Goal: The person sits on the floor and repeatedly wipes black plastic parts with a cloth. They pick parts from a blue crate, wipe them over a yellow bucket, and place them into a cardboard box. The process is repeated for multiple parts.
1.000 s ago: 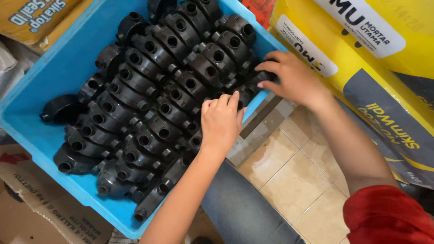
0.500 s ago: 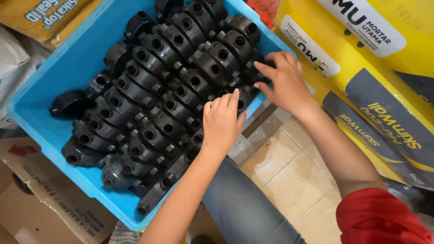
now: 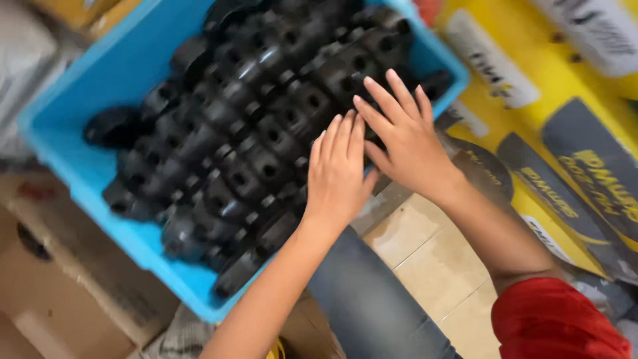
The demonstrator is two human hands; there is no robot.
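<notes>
A blue plastic bin (image 3: 100, 86) holds several black plastic pipe fittings (image 3: 246, 126) packed in rows, each with round sockets. My left hand (image 3: 337, 174) lies flat on the fittings at the bin's near right edge, fingers together and extended. My right hand (image 3: 402, 136) rests beside it, fingers spread over the fittings near the bin's right wall. Neither hand grips a fitting. The picture is blurred by motion.
Yellow and grey sacks (image 3: 565, 133) are stacked at the right, close to the bin. A brown cardboard box (image 3: 46, 286) sits under the bin at lower left. Beige tiled floor (image 3: 432, 259) shows below my arms, with my grey trouser leg (image 3: 365, 306) in front.
My right hand has slid left from the bin's far right corner and now lies next to my left hand, fingers spread. The view has shifted and blurred.
</notes>
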